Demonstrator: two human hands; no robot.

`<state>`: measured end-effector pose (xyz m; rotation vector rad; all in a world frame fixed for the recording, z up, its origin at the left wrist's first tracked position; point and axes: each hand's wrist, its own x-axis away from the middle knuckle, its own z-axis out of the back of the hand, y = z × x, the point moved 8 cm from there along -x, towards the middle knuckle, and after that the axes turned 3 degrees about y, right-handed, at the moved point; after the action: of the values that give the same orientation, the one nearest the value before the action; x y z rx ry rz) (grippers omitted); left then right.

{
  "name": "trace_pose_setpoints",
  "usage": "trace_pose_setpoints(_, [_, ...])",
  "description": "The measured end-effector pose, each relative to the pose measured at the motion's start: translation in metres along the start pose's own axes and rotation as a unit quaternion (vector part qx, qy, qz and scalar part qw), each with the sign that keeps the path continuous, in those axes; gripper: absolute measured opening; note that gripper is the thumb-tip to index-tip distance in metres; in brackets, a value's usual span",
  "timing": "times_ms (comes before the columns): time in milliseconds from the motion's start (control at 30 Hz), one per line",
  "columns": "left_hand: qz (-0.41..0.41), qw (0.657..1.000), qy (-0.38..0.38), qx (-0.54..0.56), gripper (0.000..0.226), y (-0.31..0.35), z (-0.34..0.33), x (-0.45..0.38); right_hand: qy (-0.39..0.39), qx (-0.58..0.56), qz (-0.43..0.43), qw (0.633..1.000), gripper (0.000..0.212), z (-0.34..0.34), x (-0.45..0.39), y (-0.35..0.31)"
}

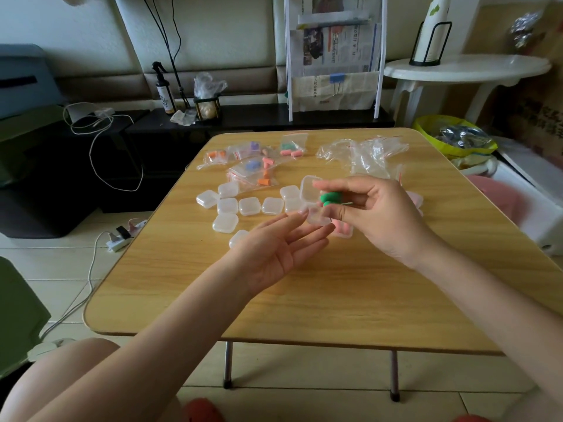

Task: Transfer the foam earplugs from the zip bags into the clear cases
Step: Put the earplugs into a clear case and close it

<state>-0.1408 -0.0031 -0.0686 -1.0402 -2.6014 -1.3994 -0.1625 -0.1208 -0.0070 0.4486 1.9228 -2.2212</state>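
My right hand (pixel 377 217) pinches green foam earplugs (pixel 330 197) just above an open clear case (pixel 315 208), whose lid stands up behind them. Palm up with fingers straight, my left hand (pixel 280 251) supports the bottom of that case on its fingertips. Several shut clear cases (pixel 243 205) lie in rows on the wooden table (pixel 304 293) to the left. Zip bags holding orange, purple, pink and green earplugs (pixel 253 166) lie behind them. A case with pink earplugs (pixel 342 229) sits under my right hand.
Empty crumpled zip bags (pixel 365 152) lie at the table's far right. Beyond the table stand a black low shelf (pixel 259 117) with a spray bottle (pixel 164 92), a newspaper rack (pixel 335 59) and a white round side table (pixel 466 70). Cables and a power strip (pixel 122 239) lie on the floor at left.
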Motion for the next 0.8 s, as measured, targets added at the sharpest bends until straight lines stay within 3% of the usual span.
trace_pose_setpoints(267, [0.000, 1.000, -0.018, -0.012, 0.029, -0.0007, -0.0044, 0.0035, -0.035, 0.113, 0.029, 0.993, 0.021, -0.0017, -0.0017, -0.0003])
trace_pose_setpoints(533, [-0.025, 0.996, -0.011, -0.084, 0.034, 0.0030, -0.0044, 0.0026, -0.063, 0.125, 0.062, 0.988, 0.029, -0.0068, -0.0004, -0.0022])
trace_pose_setpoints(633, [-0.033, 0.996, -0.005, -0.083, 0.023, 0.0041, -0.0021, 0.0011, -0.054, 0.118, 0.062, 0.990, 0.027, -0.0056, -0.0006, -0.0035])
trace_pose_setpoints(800, [-0.048, 0.992, 0.001, -0.113, 0.017, 0.0065, -0.0009, 0.0019, -0.031, 0.283, 0.126, 0.950, 0.019, -0.0074, 0.0016, -0.0095])
